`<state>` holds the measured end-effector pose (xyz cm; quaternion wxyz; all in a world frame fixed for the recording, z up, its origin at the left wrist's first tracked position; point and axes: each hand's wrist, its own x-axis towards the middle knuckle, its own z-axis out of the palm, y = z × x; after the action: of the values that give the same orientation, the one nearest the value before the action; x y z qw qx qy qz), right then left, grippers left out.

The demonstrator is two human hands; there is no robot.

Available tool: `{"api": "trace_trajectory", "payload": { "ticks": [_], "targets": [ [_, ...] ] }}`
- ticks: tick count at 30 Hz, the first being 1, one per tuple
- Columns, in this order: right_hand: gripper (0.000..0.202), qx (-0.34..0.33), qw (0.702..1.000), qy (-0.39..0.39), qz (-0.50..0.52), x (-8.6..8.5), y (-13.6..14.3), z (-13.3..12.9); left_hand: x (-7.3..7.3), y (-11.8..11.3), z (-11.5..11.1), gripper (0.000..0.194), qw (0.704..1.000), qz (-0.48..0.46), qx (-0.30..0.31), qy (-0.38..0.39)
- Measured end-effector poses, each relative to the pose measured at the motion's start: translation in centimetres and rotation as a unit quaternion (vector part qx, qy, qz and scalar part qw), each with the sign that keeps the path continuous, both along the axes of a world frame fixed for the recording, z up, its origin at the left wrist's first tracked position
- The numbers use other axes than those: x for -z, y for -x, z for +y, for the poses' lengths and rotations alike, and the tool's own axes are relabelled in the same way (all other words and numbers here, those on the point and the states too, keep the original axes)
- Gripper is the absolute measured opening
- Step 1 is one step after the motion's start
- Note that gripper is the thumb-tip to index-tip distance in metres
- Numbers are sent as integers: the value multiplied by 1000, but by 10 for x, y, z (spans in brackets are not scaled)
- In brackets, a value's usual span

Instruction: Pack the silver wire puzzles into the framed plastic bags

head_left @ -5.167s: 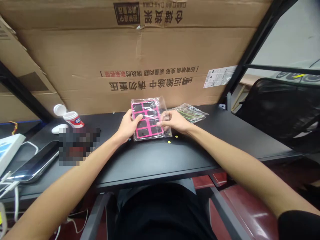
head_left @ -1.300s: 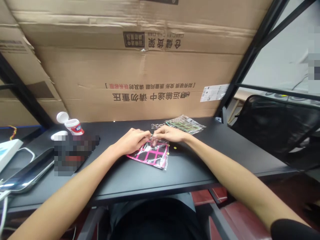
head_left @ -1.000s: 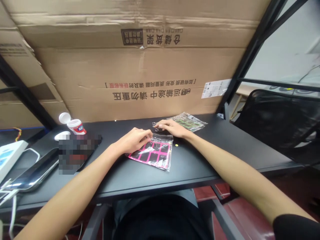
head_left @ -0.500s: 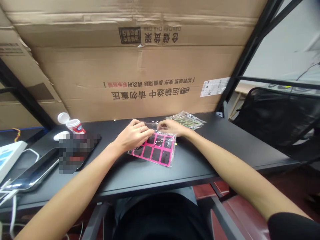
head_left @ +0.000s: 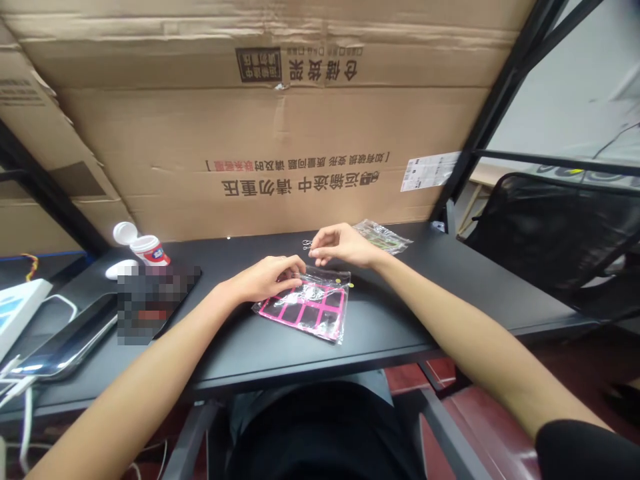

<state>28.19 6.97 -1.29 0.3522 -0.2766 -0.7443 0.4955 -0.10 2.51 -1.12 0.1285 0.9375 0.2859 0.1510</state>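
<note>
A clear plastic bag point(head_left: 320, 313) with a pink-framed black grid sheet in it lies on the dark desk. My left hand point(head_left: 273, 277) rests at its upper left edge, fingers curled on the plastic. Above the bag, my right hand point(head_left: 335, 245) is closed in a pinch beside small metal rings point(head_left: 307, 245); whether its fingertips hold one cannot be made out. Behind that hand lies a second clear bag point(head_left: 383, 237) with a green-patterned sheet, partly covered by the hand.
At the left stand an open white and red tub point(head_left: 150, 251), a white oval object point(head_left: 121, 269), a phone point(head_left: 70, 340) with white cables and a white box point(head_left: 20, 313). Cardboard point(head_left: 300, 133) walls the desk's back; a black chair point(head_left: 560, 227) is at right.
My right hand has come off the pink bag and moved slightly up, now by the rings. My left hand has shifted a little down and left. The bag's top lies flatter.
</note>
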Motion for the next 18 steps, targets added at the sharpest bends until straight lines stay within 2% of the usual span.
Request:
{"api": "trace_trajectory", "payload": {
  "ticks": [2,4,7,12,18],
  "targets": [
    [42,-60,997,38,-36,0,4,-5,2,2,3,27,1000,-7,6,13],
    [42,-87,991,62,-75,4,6,-5,4,3,5,26,1000,-10,4,15],
    [38,-81,989,69,-103,12,7,-2,5,5,7,15,1000,-4,-8,6],
    [35,-71,991,82,-84,16,8,0,3,3,5,20,1000,3,-30,-1],
    [29,-68,991,30,-109,14,16,-9,6,3,5,26,1000,5,-27,3]
  ]
}}
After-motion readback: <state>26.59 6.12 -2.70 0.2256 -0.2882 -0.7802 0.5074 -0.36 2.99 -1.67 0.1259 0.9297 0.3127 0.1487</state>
